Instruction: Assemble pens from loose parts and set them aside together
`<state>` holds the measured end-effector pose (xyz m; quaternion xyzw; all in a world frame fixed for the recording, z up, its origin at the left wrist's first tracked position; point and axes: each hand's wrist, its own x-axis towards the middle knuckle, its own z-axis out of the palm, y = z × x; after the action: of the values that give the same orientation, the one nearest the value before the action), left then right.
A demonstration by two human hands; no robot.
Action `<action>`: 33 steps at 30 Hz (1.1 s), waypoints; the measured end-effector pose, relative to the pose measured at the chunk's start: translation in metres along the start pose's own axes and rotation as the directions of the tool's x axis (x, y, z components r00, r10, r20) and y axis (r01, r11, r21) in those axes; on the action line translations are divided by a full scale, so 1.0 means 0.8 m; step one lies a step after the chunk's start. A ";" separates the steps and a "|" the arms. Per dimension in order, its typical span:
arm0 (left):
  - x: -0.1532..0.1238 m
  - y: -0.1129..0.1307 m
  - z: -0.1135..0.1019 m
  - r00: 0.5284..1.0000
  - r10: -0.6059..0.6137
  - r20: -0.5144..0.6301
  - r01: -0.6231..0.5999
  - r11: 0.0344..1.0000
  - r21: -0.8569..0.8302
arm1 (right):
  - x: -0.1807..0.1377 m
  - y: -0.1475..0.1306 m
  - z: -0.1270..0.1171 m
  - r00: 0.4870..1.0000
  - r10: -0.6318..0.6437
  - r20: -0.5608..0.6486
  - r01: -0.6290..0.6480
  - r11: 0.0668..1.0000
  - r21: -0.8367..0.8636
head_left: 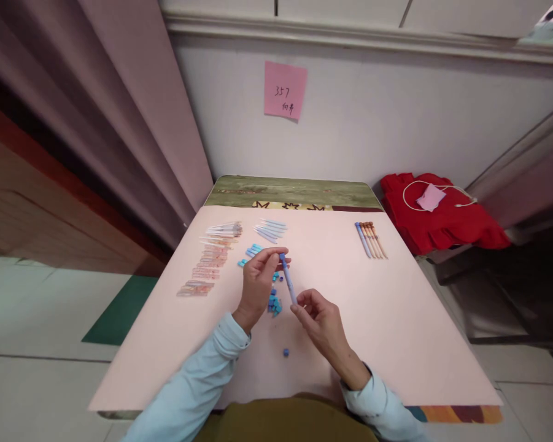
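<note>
Between my hands, over the middle of the table, a blue pen (288, 284) is held tilted, its darker blue end at the top. My left hand (258, 281) pinches that upper end between thumb and fingers. The lower tip sits in the fingertips of my right hand (321, 320). Just beneath the pen lies a small pile of blue and turquoise caps (274, 304), partly behind my left hand. One dark blue cap (286, 352) lies apart, nearer my body. Turquoise pen parts (254, 250) lie beyond my left hand, which partly covers them.
Pale blue tubes (271, 229) lie at the back. Clear and pinkish parts (209, 264) form a column on the left. At right is a row of brown-topped pens (375, 239) with one blue pen (363, 240). A red cloth (437, 224) with a cord sits beyond the table's right edge.
</note>
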<state>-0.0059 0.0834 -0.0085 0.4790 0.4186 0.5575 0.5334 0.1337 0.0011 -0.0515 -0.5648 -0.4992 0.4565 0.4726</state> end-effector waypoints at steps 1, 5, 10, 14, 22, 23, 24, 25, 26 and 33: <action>0.001 0.000 0.002 1.000 -0.008 0.000 0.008 1.000 0.003 | 0.000 0.000 -0.001 1.000 -0.015 -0.006 0.015 1.000 -0.025; 0.007 0.002 0.009 0.999 -0.049 0.023 0.050 0.998 -0.027 | -0.002 0.002 -0.008 0.999 -0.034 -0.036 0.030 0.995 -0.098; 0.009 0.004 -0.006 0.999 -0.045 -0.007 0.046 0.999 0.029 | 0.025 0.014 -0.054 0.963 -0.075 -0.261 0.002 0.963 -0.269; -0.007 -0.003 -0.036 0.994 -0.084 -0.067 0.094 0.982 0.166 | 0.082 0.030 -0.131 0.889 -0.140 -0.436 -0.051 0.916 -0.397; -0.061 -0.023 -0.090 0.967 -0.233 -0.100 0.253 0.906 0.340 | 0.168 0.060 -0.205 0.858 -0.163 -0.487 -0.300 0.610 -0.734; -0.065 -0.025 -0.095 0.964 -0.242 -0.111 0.266 0.902 0.339 | 0.171 0.061 -0.204 0.857 -0.162 -0.490 -0.306 0.605 -0.735; -0.068 -0.026 -0.098 0.961 -0.248 -0.120 0.274 0.900 0.339 | 0.174 0.063 -0.202 0.855 -0.160 -0.493 -0.311 0.602 -0.736; -0.071 -0.028 -0.102 0.960 -0.250 -0.126 0.279 0.898 0.340 | 0.176 0.063 -0.200 0.853 -0.159 -0.496 -0.316 0.600 -0.735; -0.073 -0.029 -0.104 0.960 -0.248 -0.132 0.279 0.896 0.344 | 0.178 0.064 -0.198 0.852 -0.158 -0.500 -0.319 0.600 -0.734; -0.079 -0.026 -0.105 0.952 -0.267 -0.148 0.303 0.885 0.353 | 0.168 0.050 -0.187 0.839 -0.179 -0.513 -0.264 0.692 -0.672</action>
<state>-0.0860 0.0258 -0.0501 0.4775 0.6072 0.4059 0.4884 0.2977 0.1207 -0.0762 -0.8206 -0.4686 0.0561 0.3225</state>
